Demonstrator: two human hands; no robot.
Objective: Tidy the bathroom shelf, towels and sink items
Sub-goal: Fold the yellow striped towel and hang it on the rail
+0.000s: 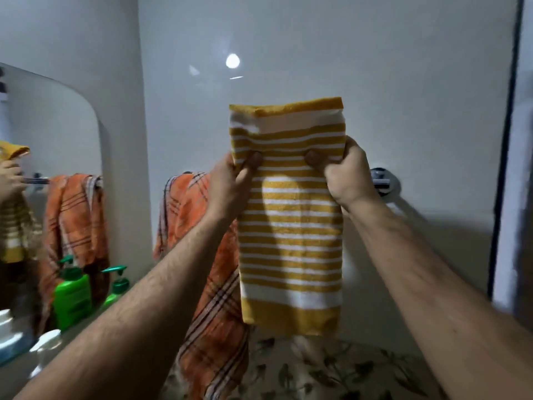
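A yellow and white striped towel [291,226], folded lengthwise, hangs in front of the white wall. My left hand [230,186] pinches its left edge and my right hand [343,174] grips its right edge, both near the top. The towel's upper part stands above my hands and its long lower part hangs down. An orange plaid towel [190,203] hangs on the towel rail to the left, partly behind my left arm. The rail's chrome mount [385,180] shows to the right of my right hand; the bar itself is hidden behind the striped towel.
A mirror [52,125] on the left wall reflects both towels. A green pump bottle [116,287] stands on the shelf below it, with white containers [46,342] nearer. A leaf-patterned surface [331,368] lies below. A dark door frame [501,168] runs down the right.
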